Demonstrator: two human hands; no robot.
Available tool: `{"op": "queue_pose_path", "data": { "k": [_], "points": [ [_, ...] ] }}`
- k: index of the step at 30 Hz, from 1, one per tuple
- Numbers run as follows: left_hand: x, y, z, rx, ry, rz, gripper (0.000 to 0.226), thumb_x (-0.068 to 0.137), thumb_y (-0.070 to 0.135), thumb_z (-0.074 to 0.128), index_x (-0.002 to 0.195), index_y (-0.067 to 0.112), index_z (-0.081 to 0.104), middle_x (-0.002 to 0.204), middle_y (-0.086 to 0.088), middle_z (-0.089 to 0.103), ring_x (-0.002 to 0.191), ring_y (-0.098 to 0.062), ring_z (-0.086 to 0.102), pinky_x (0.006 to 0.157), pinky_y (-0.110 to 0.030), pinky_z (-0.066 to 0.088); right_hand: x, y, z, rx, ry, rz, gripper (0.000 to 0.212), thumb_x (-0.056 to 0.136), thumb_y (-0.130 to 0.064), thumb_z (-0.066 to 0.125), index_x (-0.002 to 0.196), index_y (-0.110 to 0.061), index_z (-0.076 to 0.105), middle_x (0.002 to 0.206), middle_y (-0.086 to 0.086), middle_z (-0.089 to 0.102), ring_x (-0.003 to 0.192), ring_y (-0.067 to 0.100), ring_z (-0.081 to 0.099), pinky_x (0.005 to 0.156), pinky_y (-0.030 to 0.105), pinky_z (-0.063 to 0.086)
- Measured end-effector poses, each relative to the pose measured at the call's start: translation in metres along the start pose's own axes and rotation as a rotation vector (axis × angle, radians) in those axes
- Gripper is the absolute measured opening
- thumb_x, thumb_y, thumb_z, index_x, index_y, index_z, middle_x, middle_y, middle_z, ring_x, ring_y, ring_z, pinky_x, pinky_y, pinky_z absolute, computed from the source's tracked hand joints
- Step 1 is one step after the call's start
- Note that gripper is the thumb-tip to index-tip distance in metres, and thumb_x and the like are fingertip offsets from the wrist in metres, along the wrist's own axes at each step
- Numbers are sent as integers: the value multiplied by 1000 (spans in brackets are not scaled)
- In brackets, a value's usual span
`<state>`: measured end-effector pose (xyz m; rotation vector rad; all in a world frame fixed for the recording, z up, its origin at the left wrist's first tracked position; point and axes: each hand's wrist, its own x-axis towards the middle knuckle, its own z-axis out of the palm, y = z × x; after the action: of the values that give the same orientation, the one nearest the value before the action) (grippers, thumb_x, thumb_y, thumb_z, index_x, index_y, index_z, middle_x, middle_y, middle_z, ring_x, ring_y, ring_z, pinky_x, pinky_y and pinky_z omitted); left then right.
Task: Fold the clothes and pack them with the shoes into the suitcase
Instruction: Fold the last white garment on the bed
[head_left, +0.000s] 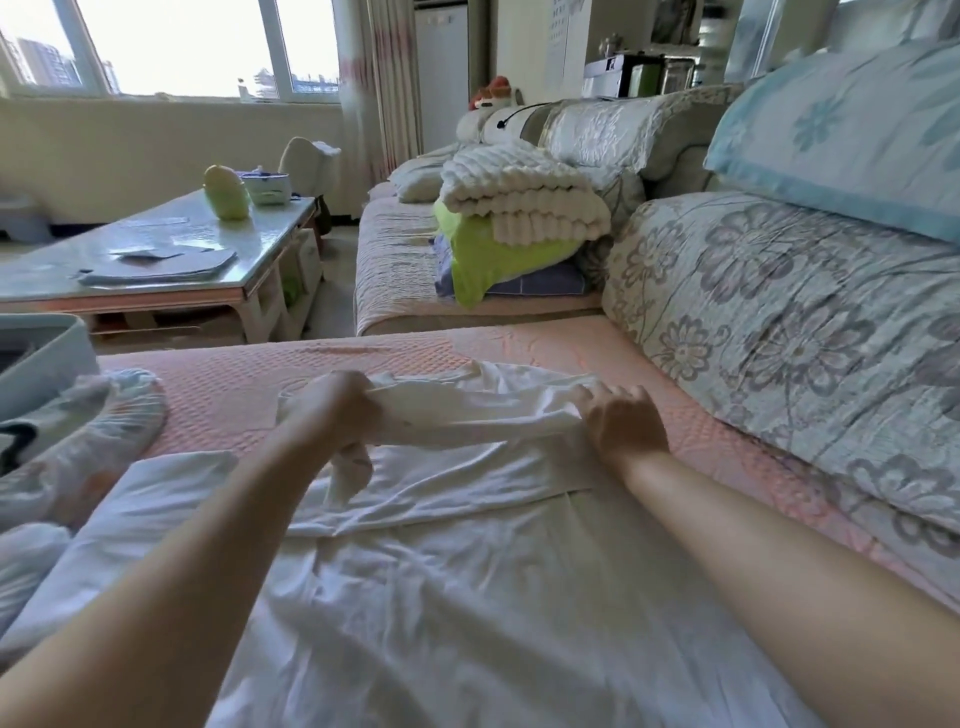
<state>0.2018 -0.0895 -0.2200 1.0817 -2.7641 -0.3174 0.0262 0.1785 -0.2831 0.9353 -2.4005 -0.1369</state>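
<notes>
At the far left edge shows one corner of a pale blue suitcase (49, 358), standing on the pink quilted sofa cover (223, 384). Just in front of the suitcase a patterned white garment (88, 436) lies crumpled. Behind them stands a glass-topped coffee table (156, 260) with papers and a green-yellow object on it. A white garment (441, 597) lies spread across the cover, wrinkled, and reaches from the bottom of the view up to both hands. Its far part is gathered into a band stretched between them. The left hand (332, 410) has its fingers closed tight around the bunched left end of that band, and a loose tail of cloth hangs below the fist. The right hand (623, 426) is seen from the back, its fingers curled down over the right end of the band and gripping it. Further back, a stack of folded blankets (519, 208), cream over lime green, sits on the next sofa seat. To the right a grey floral cushion (779, 322) leans beside the garment, with a light blue pillow (857, 130) above it.
</notes>
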Motion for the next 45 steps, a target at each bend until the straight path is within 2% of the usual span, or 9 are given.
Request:
{"op": "queue_pose_path", "data": {
  "k": [3, 7, 12, 19, 26, 31, 36, 42, 45],
  "points": [
    [-14, -11, -7, 213, 45, -21, 34, 88, 54, 59, 108, 27, 64, 89, 4, 67, 77, -17, 60, 64, -26, 43, -3, 5, -3, 16, -83, 84, 38, 95, -6, 33, 122, -19, 56, 110, 4, 69, 93, 25, 67, 87, 38, 45],
    [-24, -17, 14, 461, 200, 199, 39, 87, 24, 59, 125, 33, 55, 124, 2, 61, 112, -20, 58, 86, -34, 45, -13, -4, 1, 77, -264, 45, 48, 89, -21, 47, 137, -25, 41, 136, 5, 51, 127, 27, 49, 105, 42, 36],
    [-43, -23, 33, 219, 12, 582, 28, 89, 32, 58, 117, 37, 61, 124, 12, 56, 111, -18, 57, 72, -28, 44, -16, -18, 4, 141, 16, -257, 34, 70, -13, 73, 102, -22, 65, 92, 6, 60, 80, 28, 62, 77, 42, 52],
    [-42, -55, 42, 401, 2, 371, 68, 84, 15, 57, 144, 37, 35, 140, 3, 44, 126, -25, 47, 98, -38, 42, -13, -25, -12, 245, 51, -211, 11, 73, -10, 52, 67, -19, 51, 66, 3, 58, 56, 26, 60, 63, 34, 51],
    [-27, -75, 28, -102, 115, 204, 35, 86, -2, 53, 75, 30, 65, 105, 2, 53, 94, -26, 58, 84, -36, 48, -3, -32, -33, 500, -402, -16, 49, 77, -48, 30, 68, -15, 65, 79, 2, 71, 78, 22, 66, 71, 29, 43],
    [-21, -58, 21, -205, 66, 59, 40, 84, -4, 48, 68, 27, 67, 100, -5, 60, 88, -26, 59, 76, -29, 46, 32, -61, -37, 946, -518, 205, 36, 102, -33, 41, 116, -22, 72, 111, -11, 70, 82, 16, 68, 75, 32, 52],
    [-18, -42, 27, -107, 203, 67, 25, 86, 7, 50, 97, 13, 72, 107, -9, 64, 98, -31, 61, 75, -31, 45, 63, -74, -21, 419, -677, -10, 59, 94, -3, 52, 140, -40, 50, 112, -12, 68, 99, 16, 62, 79, 28, 54],
    [6, -44, 26, -354, 563, 75, 35, 85, -9, 45, 100, 8, 71, 112, -11, 51, 96, -34, 57, 81, -38, 49, 86, -67, 11, 561, -180, 200, 15, 97, -9, 55, 92, -15, 69, 98, 1, 60, 83, 21, 60, 72, 28, 45],
    [18, -46, 34, -128, 429, -5, 44, 90, -8, 44, 123, 10, 66, 131, -11, 42, 119, -33, 44, 97, -43, 44, 90, -63, 12, 632, -28, 285, 11, 97, -9, 54, 94, -9, 65, 97, 6, 56, 83, 22, 56, 71, 29, 44]
  ]
}}
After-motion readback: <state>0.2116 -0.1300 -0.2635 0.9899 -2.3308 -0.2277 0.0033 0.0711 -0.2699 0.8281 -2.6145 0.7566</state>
